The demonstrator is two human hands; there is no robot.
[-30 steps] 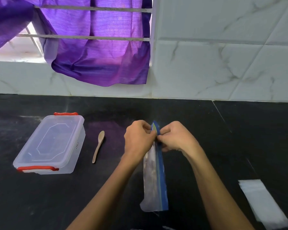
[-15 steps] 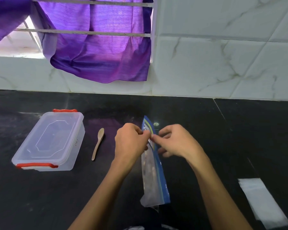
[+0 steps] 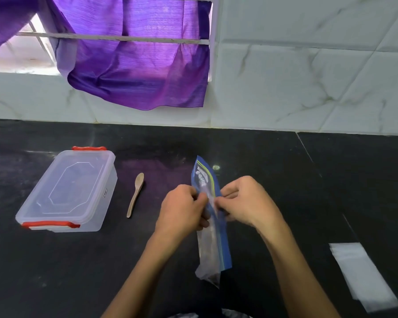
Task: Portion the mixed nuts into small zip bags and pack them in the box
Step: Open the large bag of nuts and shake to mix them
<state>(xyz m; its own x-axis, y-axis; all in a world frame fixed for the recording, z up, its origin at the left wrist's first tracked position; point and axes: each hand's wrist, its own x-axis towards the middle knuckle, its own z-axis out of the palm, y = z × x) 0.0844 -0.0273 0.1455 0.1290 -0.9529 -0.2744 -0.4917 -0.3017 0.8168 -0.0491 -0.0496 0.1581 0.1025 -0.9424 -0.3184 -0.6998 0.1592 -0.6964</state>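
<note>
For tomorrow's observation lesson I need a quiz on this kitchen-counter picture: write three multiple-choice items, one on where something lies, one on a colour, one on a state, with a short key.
1. Where does the spoon lie?
A. Between the box and the hands
B. Inside the box
C. On the small bags

2. What colour are the box's clips?
A. Blue
B. Red
C. Green

3. What state is the box in?
A. Lid off
B. Tipped on its side
C. Lid on, flat on the counter

Key:
1 A: the spoon rests on bare counter right of the box, left of the left hand.
2 B: a red clip shows at each end of the lid.
3 C: the clear lid sits on top, while the left hand and right hand both pinch the nut bag.
</note>
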